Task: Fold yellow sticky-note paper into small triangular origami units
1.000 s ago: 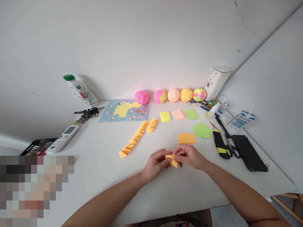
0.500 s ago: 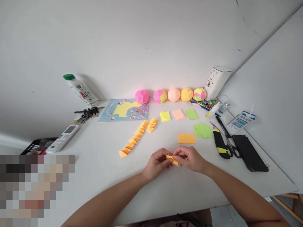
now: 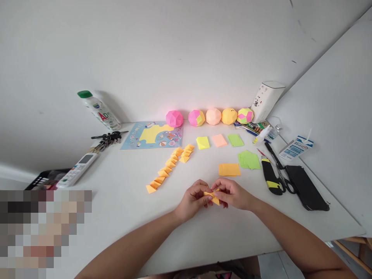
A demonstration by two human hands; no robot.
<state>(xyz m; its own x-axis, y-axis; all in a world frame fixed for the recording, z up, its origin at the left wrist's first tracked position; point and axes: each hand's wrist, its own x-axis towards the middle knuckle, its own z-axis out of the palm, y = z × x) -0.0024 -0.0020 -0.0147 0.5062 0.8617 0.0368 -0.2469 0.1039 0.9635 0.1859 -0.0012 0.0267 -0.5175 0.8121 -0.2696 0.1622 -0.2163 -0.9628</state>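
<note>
Between my fingertips is a small orange folded paper piece (image 3: 215,200), just above the table near its front. My left hand (image 3: 195,199) pinches its left end with thumb and fingers. On its right side my right hand (image 3: 231,193) grips it too, the thumb pressed on the paper. Beyond my hands lies a pad of orange paper sheets (image 3: 229,169). To the left, a long slanting row of orange folded paper pieces (image 3: 165,171) rests on the table, beside a shorter row of the same pieces (image 3: 186,153).
Several faceted paper balls (image 3: 213,116) line the wall. Yellow (image 3: 202,143), peach (image 3: 219,140) and green (image 3: 235,140) paper pads sit behind, with loose green sheets (image 3: 249,160). At right are a utility knife (image 3: 271,176), scissors (image 3: 286,185) and a black pouch (image 3: 306,188); at left, a remote (image 3: 78,170).
My right fingers have shifted slightly around the orange paper piece, and the paper is turned a little. Everything else on the table stays in place.
</note>
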